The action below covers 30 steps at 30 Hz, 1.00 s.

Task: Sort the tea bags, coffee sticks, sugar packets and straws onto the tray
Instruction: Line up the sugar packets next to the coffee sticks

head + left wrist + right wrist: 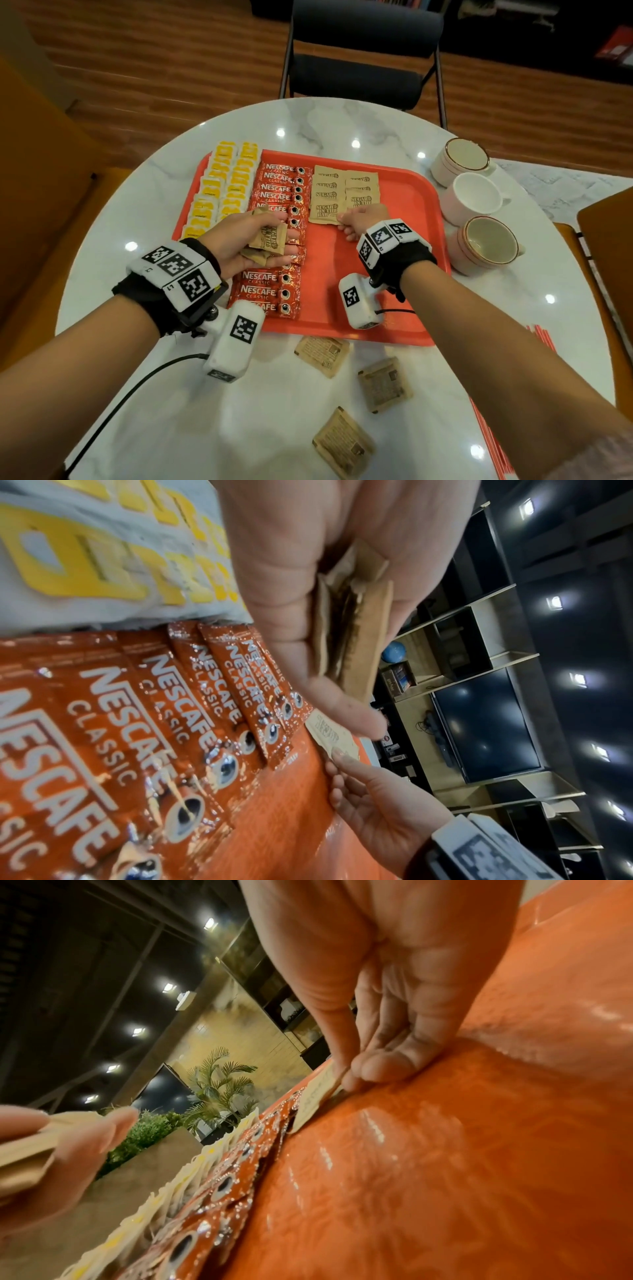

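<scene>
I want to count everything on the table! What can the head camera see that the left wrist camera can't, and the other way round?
Only the head view shows three cups, three loose sugar packets on the white table, red straws at its right edge, and a chair.

Only the left wrist view shows shelves and a dark screen.

Both show the orange tray, coffee sticks, yellow tea bags, the left hand holding sugar packets, and the right hand pinching one.

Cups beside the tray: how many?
3, in a row on the table right of the tray: far cup, middle cup, near cup. None seems hidden.
</scene>
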Available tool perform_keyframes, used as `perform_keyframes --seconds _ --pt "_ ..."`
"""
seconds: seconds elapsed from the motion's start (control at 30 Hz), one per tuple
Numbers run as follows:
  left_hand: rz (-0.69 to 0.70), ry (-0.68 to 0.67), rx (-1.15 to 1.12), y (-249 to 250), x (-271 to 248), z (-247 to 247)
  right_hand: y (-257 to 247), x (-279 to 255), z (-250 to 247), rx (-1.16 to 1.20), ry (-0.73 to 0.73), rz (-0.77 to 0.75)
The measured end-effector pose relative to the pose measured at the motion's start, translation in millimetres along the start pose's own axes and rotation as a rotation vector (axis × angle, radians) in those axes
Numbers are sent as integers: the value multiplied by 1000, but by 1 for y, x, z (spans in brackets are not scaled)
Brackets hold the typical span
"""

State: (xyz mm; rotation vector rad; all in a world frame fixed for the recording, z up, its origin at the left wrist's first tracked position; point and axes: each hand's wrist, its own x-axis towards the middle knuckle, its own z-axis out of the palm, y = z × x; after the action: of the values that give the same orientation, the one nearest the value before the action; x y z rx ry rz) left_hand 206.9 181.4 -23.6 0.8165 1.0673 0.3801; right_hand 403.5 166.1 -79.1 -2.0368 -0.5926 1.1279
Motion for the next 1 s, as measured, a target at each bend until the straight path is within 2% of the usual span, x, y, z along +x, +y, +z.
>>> perform_keyframes --seconds 0.7,0.8,0.87,1.0 --pt "-22 -25 -19 -4 -9 -18 5 8 -3 -75 31 -40" --pt "-36 -64 -48 -3 -11 -19 6 -1 -3 -61 53 -107" --pt "-48 -84 -51 -3 -12 -17 1 -14 -1 -54 -24 -150" --pt "-29 -77 -7 -6 -14 -6 -14 -50 0 -5 -393 -102"
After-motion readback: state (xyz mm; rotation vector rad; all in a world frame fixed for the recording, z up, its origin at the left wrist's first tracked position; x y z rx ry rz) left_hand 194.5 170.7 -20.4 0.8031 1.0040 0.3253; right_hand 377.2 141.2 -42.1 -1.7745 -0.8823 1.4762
